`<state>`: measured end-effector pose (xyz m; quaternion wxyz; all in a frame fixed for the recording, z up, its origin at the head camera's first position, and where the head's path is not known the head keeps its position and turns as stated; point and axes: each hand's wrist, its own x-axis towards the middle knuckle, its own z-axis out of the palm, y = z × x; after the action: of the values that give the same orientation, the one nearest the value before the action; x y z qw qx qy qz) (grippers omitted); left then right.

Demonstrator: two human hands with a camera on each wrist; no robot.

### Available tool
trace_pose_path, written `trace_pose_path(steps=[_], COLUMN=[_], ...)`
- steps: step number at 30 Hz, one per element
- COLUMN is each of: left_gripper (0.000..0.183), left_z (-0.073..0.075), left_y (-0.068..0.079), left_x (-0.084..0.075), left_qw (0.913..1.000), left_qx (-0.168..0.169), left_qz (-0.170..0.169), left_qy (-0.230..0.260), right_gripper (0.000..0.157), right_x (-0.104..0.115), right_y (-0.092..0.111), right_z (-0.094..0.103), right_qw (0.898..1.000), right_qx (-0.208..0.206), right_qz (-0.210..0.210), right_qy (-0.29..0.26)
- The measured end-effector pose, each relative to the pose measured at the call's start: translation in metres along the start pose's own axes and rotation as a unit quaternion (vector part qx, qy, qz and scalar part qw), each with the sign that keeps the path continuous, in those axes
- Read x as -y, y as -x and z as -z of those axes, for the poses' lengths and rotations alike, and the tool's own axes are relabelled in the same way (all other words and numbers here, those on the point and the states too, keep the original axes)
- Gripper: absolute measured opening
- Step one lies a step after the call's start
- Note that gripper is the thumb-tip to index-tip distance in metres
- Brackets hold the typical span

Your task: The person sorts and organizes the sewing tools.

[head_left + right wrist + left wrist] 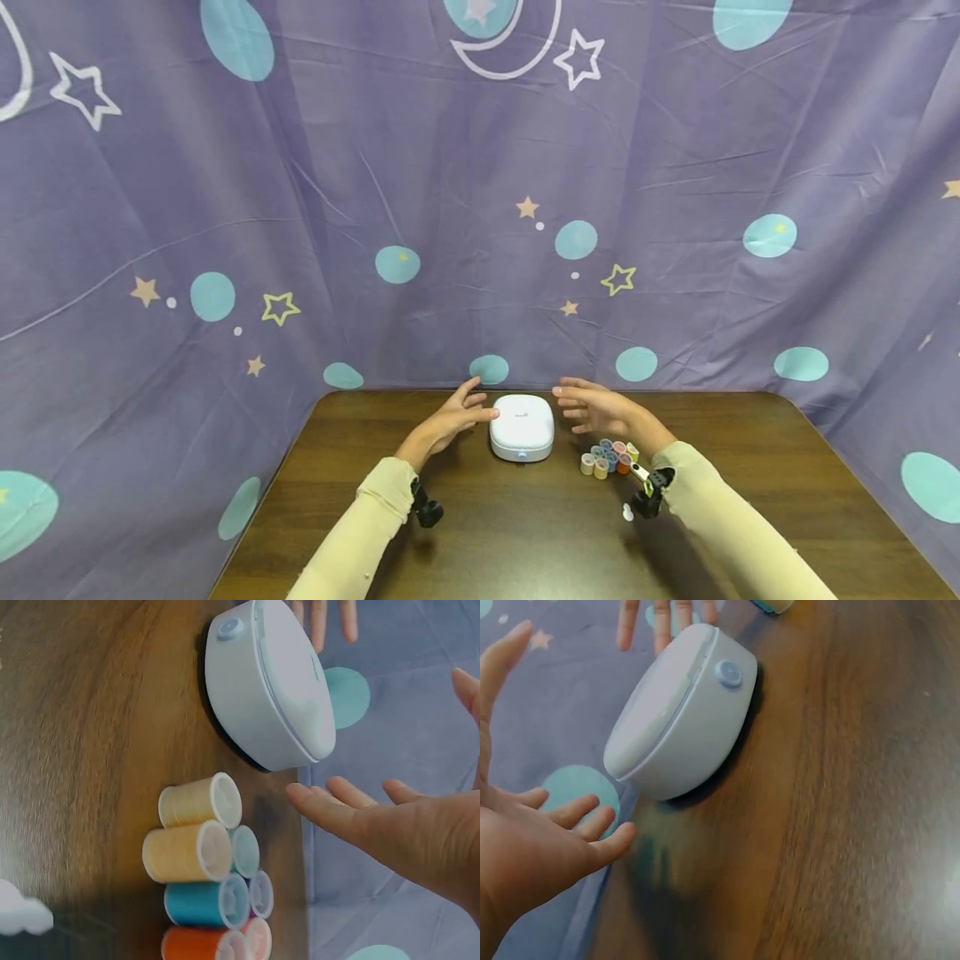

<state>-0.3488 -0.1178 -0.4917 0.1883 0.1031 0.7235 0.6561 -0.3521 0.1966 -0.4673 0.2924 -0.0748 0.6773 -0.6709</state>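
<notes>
A white, rounded box (522, 423) with a lid and a round front button (729, 673) stands on the wooden table near its back edge. My left hand (447, 421) is held at the box's left side, fingers spread and thumb overlapping the lid's edge in the head view. On the other side my right hand (600, 408) hovers with its fingers parted, pointing toward the box. Both palms face the box and hold nothing. In the right wrist view a gap shows between the right fingertips (300, 793) and the box.
Several thread spools (187, 853) in yellow, blue, orange and other colours stand clustered right of the box, below the right hand. Closer to the front lies a small white piece (627, 512). A purple curtain (465, 208) with stars hangs behind the table (525, 533).
</notes>
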Motion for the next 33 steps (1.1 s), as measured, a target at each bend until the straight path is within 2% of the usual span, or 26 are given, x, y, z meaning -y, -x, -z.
trace_pose_path(steps=[5, 9, 13, 18, 29, 33], left_gripper=[0.097, 0.087, 0.08, 0.074, 0.064, 0.064], left_z=[0.0, -0.002, -0.004, -0.005, -0.012, -0.013], left_y=[-0.011, -0.015, -0.014, -0.015, -0.02, -0.017], left_x=[0.011, 0.013, 0.013, 0.014, 0.02, 0.02], left_qw=[0.9933, 0.9863, 0.9859, 0.9888, 0.9889, 0.9898], left_qx=[-0.032, -0.053, -0.04, -0.024, -0.046, -0.043], left_qz=[0.061, 0.092, 0.109, 0.111, 0.124, 0.124], left_qy=[0.092, 0.126, 0.12, 0.096, 0.067, 0.055], right_gripper=[0.085, 0.081, 0.075, 0.075, 0.066, 0.066], right_x=[-0.005, -0.009, -0.012, -0.014, -0.019, -0.019], right_y=[-0.012, -0.018, -0.021, -0.026, -0.033, -0.031], right_z=[-0.004, -0.008, -0.012, -0.015, -0.018, -0.021], right_qw=[0.999, 0.998, 0.997, 0.997, 0.997, 0.997], right_qx=[-0.017, -0.018, -0.01, -0.019, -0.02, -0.03], right_qz=[-0.039, -0.064, -0.07, -0.072, -0.076, -0.069], right_qy=[-0.017, -0.016, -0.01, -0.011, -0.014, 0.009])
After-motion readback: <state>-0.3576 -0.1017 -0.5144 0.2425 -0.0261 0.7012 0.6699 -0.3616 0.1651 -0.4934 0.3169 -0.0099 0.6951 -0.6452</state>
